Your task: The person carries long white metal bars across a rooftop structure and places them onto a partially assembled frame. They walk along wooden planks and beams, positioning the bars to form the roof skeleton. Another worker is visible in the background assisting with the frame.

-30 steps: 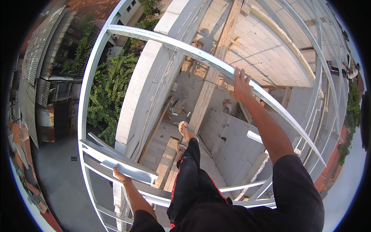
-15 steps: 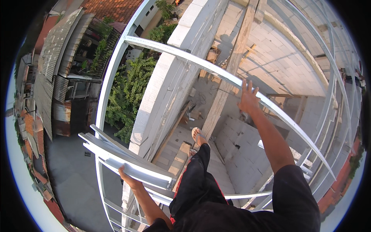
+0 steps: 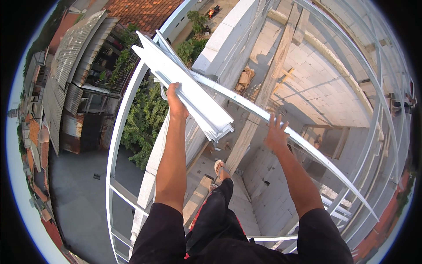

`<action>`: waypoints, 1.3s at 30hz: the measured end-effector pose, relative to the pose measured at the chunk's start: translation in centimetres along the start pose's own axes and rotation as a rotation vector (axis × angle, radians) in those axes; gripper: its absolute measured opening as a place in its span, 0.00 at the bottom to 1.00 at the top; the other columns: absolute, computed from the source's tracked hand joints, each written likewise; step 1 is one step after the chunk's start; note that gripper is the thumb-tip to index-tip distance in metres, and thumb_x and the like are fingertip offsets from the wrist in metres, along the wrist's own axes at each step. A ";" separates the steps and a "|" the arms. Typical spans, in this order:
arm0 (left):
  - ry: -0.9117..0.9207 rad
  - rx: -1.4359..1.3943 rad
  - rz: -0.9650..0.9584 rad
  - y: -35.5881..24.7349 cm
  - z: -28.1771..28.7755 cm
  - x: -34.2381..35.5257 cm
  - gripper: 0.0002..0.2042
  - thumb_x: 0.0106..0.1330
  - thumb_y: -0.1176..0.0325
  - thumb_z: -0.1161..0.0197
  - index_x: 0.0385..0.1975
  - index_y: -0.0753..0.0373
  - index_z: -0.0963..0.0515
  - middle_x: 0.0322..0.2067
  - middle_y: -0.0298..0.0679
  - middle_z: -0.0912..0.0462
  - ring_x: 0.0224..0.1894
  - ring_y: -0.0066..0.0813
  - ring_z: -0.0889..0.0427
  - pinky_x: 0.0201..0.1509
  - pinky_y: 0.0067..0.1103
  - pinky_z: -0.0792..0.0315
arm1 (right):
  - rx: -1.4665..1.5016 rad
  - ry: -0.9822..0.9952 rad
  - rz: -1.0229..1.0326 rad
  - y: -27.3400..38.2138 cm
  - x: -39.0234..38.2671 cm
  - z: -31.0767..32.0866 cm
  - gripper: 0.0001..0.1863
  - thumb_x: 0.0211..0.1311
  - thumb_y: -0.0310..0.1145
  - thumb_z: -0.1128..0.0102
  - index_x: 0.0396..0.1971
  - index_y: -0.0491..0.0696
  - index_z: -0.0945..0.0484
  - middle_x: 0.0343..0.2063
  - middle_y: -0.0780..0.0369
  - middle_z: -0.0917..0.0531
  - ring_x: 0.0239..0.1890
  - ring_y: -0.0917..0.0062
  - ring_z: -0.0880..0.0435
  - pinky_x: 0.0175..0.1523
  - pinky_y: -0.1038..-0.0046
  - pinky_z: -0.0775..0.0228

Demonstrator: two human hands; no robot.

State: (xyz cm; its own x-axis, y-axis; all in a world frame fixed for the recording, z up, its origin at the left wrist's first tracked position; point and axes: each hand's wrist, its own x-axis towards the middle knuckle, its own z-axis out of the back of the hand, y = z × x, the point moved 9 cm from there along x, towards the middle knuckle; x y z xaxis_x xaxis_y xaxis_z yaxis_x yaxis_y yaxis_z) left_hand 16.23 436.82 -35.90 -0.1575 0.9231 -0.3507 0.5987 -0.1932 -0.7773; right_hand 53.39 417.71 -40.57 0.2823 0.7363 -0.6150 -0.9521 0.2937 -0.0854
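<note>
Two bare hands in view, seen from above on a white metal frame high over a building site. Left hand, upper centre of the frame: fingers clenched around a bundle of white metal profiles. Bundle runs from upper left down toward the centre, its cut ends showing just right of the left forearm. Bundle is lifted, tilted, and crosses over the long white rail.

Right hand, right of centre: fingers spread and extended, palm resting on the long white rail, not curled around it. Rail sweeps in a curve from the upper centre down to the lower right edge.

One foot in a sandal at centre, set on a wooden beam that runs up toward the top of the frame. Black trousers with a red stripe fill the lower centre.

Below, right half: unfinished grey block walls and a room open from above. Centre left: green shrubs. Upper left: corrugated roof and a tiled red roof. Lower left: grey paved yard. More white frame bars curve down the left-centre, near the shrubs.
</note>
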 end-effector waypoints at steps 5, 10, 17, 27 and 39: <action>-0.185 0.186 -0.054 4.3 0.2 7.7 0.17 0.65 0.62 0.42 0.44 0.72 0.26 0.37 0.41 0.23 0.39 0.35 0.20 0.46 0.29 0.24 | 0.034 -0.028 0.044 0.4 0.0 0.9 0.61 0.54 0.38 0.28 0.79 0.51 0.64 0.76 0.45 0.55 0.73 0.30 0.54 0.61 0.25 0.37; -0.113 0.238 0.068 7.0 1.1 10.1 0.22 0.64 0.61 0.42 0.52 0.73 0.28 0.43 0.45 0.23 0.48 0.42 0.21 0.57 0.36 0.27 | 0.017 -0.027 0.037 -0.5 0.7 0.4 0.66 0.52 0.45 0.24 0.79 0.48 0.66 0.77 0.46 0.57 0.73 0.29 0.55 0.60 0.28 0.33; -0.053 0.285 0.145 6.8 -0.6 10.3 0.34 0.61 0.57 0.40 0.61 0.77 0.35 0.52 0.53 0.25 0.54 0.48 0.23 0.61 0.39 0.29 | 0.049 -0.109 0.044 -0.8 1.3 -0.7 0.63 0.52 0.41 0.24 0.78 0.48 0.63 0.76 0.43 0.55 0.72 0.28 0.54 0.58 0.25 0.34; 0.078 0.256 0.387 9.1 -1.4 11.2 0.37 0.62 0.48 0.49 0.69 0.66 0.38 0.60 0.50 0.28 0.62 0.51 0.26 0.67 0.42 0.32 | 0.067 -0.125 0.044 -2.1 0.8 1.2 0.54 0.59 0.41 0.34 0.79 0.48 0.58 0.74 0.43 0.49 0.71 0.27 0.50 0.54 0.21 0.37; 0.026 0.241 0.268 8.8 -0.5 11.8 0.37 0.64 0.50 0.49 0.71 0.65 0.42 0.62 0.47 0.31 0.65 0.48 0.30 0.69 0.42 0.36 | 0.183 -0.233 0.060 -4.1 1.8 1.4 0.46 0.60 0.46 0.34 0.75 0.50 0.44 0.68 0.49 0.33 0.70 0.44 0.36 0.68 0.23 0.61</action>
State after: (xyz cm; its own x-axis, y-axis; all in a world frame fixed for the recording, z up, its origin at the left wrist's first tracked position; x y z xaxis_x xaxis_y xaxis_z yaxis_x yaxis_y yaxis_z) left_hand 20.05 446.22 -46.65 0.0016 0.8366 -0.5478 0.4131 -0.4994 -0.7615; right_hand 57.99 418.65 -40.26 0.2655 0.8696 -0.4162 -0.9369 0.3347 0.1015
